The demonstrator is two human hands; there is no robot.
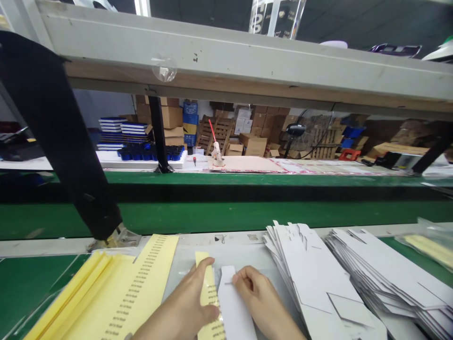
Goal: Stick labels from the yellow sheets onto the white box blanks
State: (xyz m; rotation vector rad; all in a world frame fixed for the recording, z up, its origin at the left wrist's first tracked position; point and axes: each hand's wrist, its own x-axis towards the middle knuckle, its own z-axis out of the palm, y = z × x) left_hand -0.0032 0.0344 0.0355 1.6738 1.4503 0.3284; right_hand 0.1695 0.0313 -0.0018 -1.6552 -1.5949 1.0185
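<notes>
In the head view, my left hand (191,302) is closed around a narrow yellow label strip (209,293) with small dark print down its length. Just right of it is a slim white cardboard piece (231,307), tapered at its top end. The thumb and curled fingers of my right hand (256,293) grip the cardboard's right edge near the top. The strip and the cardboard lie side by side, close together; their lower ends run out of the picture. To the left are larger yellow printed sheets (145,283), overlapping each other.
Right of my hands lie a stack of white flat cartons (304,269) and a second carton stack (392,278). A green conveyor belt (247,217) runs behind the work surface. A black post (67,141) stands at left, and a grey shelf beam (226,42) crosses overhead.
</notes>
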